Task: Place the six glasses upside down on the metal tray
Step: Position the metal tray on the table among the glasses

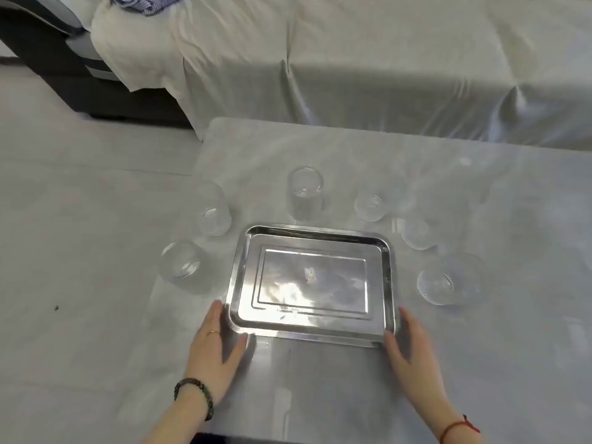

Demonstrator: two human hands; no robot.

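At the near corners of the metal tray [312, 285], two bare hands lie flat on the tabletop [320, 386]. The left hand [217, 350], fingers spread and holding nothing, rests against the tray's near-left corner, thumb tip at the near rim; a beaded bracelet [195, 395] circles its wrist. The right hand [413, 350], likewise spread and empty, rests against the near-right corner, with a red cord [456, 426] at its wrist. The tray is empty, its raised rim unobstructed on all four sides. Bare tabletop lies near of the tray, between the forearms. Left of the tray, one glass [184, 267] stands just beside the tabletop's left edge; a second glass [213, 209] stands beyond it, off the tray's far-left corner. Right of the tray, a third glass [448, 280] stands apart from the rim, and a fourth glass [418, 233] sits off the far-right corner. Beyond the far rim stand a fifth glass [306, 193], close to the tray, and a sixth glass [371, 205] to its right. Farther still, open tabletop extends to a cloth-draped surface [384, 59].
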